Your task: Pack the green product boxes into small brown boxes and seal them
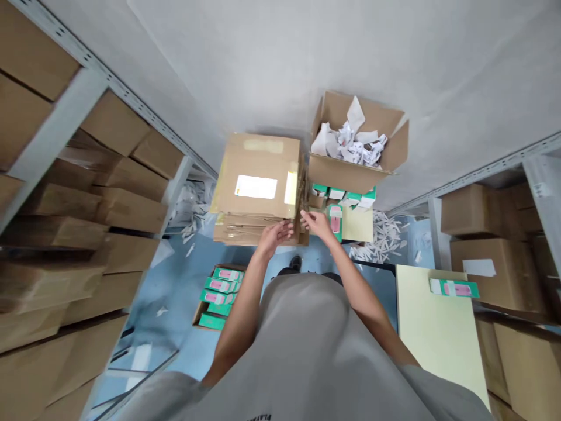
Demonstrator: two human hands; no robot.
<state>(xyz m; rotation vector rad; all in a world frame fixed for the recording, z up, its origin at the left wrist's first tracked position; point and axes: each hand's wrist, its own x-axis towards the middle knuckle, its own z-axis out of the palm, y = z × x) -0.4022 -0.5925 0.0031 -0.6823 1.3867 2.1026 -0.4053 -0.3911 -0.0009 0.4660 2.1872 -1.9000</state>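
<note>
A stack of flattened cardboard boxes (258,202) stands in front of me, its top sheet bearing a white label and strips of tape. My left hand (276,235) is at the near edge of the stack, fingers loosely stretched, with nothing visible in them. By the near right corner is my right hand (315,223), its fingers slightly bent and apart. No held thing shows there; whether the fingertips touch the cardboard is unclear. Just right of that hand stands a green box with a pink picture (335,217).
An open carton (350,166) of crumpled paper sits behind more green boxes. A tray of green boxes (219,295) is on the floor at left. Shelves of cartons (125,251) flank both sides. A pale yellow table (433,345) stands right; paper scraps (381,237) litter the floor.
</note>
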